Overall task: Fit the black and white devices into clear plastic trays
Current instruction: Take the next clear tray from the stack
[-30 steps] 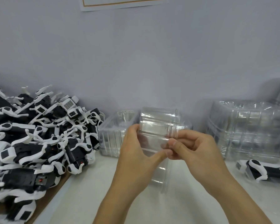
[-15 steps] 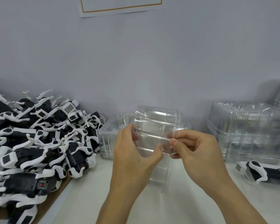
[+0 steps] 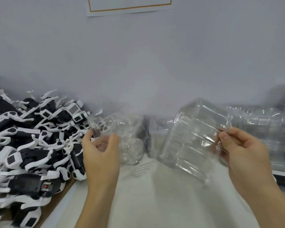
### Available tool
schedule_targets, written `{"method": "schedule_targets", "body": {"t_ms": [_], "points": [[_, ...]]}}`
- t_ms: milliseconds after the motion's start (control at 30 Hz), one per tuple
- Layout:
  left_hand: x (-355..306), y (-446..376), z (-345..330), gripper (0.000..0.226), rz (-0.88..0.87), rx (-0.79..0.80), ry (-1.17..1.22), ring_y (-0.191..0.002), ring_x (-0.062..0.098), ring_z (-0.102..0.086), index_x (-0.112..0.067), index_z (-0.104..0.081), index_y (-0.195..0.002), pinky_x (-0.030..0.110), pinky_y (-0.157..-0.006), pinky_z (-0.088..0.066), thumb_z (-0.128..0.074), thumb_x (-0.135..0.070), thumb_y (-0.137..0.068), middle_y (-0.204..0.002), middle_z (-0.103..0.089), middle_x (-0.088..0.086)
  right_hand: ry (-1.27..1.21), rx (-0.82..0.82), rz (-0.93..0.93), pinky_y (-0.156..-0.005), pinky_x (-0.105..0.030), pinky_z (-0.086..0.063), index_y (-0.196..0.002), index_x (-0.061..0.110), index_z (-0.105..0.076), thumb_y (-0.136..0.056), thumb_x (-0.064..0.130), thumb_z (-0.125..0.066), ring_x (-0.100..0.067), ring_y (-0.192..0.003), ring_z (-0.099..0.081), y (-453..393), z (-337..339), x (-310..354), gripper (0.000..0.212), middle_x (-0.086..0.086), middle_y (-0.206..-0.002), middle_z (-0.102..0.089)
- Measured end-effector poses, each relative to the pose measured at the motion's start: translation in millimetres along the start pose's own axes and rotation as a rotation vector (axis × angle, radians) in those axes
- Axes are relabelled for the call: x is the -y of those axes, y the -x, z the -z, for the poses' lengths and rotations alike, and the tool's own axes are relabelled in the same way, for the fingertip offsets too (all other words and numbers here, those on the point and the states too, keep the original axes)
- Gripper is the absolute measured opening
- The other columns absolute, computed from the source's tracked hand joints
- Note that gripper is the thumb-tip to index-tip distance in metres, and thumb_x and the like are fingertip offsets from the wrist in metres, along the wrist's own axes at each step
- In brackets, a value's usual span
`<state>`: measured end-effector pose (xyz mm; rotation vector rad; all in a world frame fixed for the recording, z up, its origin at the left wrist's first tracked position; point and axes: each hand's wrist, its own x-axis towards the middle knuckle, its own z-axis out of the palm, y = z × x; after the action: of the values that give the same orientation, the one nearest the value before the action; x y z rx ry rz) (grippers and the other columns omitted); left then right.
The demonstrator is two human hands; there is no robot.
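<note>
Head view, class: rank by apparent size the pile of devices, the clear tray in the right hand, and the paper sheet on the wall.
1. Pile of devices
2. Clear tray, enlarged by nearness
3. Paper sheet, cropped, so unsure

devices: black and white pile, one with a tiny red dot
trays: totally see-through, just glare streaks
table: plain white
wall: flat pale grey behind the table
paper: white, thin orange border line, up on the wall
</note>
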<state>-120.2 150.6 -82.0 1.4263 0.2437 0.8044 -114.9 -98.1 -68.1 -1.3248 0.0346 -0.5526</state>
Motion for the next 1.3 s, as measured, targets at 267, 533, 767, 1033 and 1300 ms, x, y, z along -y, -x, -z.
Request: {"method": "schedule_targets", "body": {"t_ms": [267,533,767,1033,1300], "points": [[7,-6,10,0.065,0.105,-0.112,0.094,-0.119,0.016,-0.055,-0.029,-0.027,-0.153,0.042,-0.102,-0.041,-0.047,-0.047,-0.094,-0.129,-0.057,-0.005,-0.232,-0.083,-0.185,-0.077,-0.024,-0.06,-0.097,0.013,-0.064,-0.102,0.004,-0.049,-0.007,-0.074,-0.07,-7,-17,8,0.019,0.009,-0.069,-0.072],[6,-11,11,0.048,0.253,-0.186,0.206,-0.087,0.01,-0.061,-0.024,-0.035,-0.152,0.043,-0.093,-0.051,-0.035,-0.034,-0.105,-0.097,-0.058,-0.01,-0.475,-0.063,-0.31,-0.057,-0.021,-0.049,-0.101,0.021,-0.054,-0.106,0.008,-0.042,-0.012,-0.078,-0.07,-68,-74,7,0.018,0.004,-0.086,-0.071],[5,-11,13,0.033,0.287,-0.152,0.284,-0.085,0.013,-0.065,-0.027,-0.051,-0.133,0.035,-0.076,-0.052,-0.039,-0.034,-0.104,-0.094,-0.064,-0.007,0.006,-0.079,-0.525,-0.047,-0.021,-0.056,-0.089,-0.004,-0.06,-0.097,0.009,-0.062,-0.017,-0.052,-0.068,-63,-73,-45,0.015,-0.013,-0.07,-0.066],[5,-3,8,0.064,0.2,0.016,0.237,-0.098,0.004,-0.062,-0.022,-0.034,-0.15,0.021,-0.073,-0.044,-0.064,-0.028,-0.094,-0.109,-0.061,-0.011,0.241,0.051,-0.481,-0.038,-0.02,-0.047,-0.082,0.003,-0.064,-0.098,0.018,-0.059,-0.017,-0.044,-0.058,-51,-56,-35,0.023,-0.008,-0.06,-0.062],[-4,7,7,0.073,-0.148,0.398,0.001,-0.086,0.001,-0.058,-0.044,-0.049,-0.123,0.017,-0.075,-0.05,-0.091,-0.022,-0.067,-0.102,-0.059,-0.005,0.277,0.239,-0.377,-0.053,-0.028,-0.051,-0.096,0.005,-0.071,-0.097,0.008,-0.055,-0.02,-0.052,-0.061,-22,-45,-20,0.016,-0.007,-0.065,-0.061]]}}
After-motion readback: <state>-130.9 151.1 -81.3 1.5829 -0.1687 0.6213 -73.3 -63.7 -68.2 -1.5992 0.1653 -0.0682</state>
